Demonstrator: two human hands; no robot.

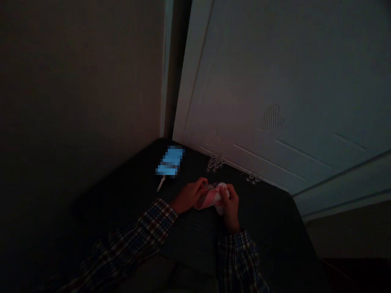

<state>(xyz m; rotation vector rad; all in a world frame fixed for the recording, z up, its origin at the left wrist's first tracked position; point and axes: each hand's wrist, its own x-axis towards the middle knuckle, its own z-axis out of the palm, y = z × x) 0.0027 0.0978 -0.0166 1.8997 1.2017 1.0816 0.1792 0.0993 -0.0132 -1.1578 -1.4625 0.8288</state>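
A small pink and white bundle [210, 198], soft-looking, is held between my two hands above the dark surface. My left hand [190, 196] is closed on its left end, with the fingertips at its top edge. My right hand [230, 203] is wrapped round the white right end, the thumb in front. Something clear and shiny shows along the top of the bundle between the hands, too dim to make out.
A lit, blurred phone [170, 161] lies behind my left hand with a pale strip [161, 183] by it. Clear rings [215, 163] and more rings [252, 179] lie along a white panel [238, 101] with heart reliefs. A wall [82, 81] stands left.
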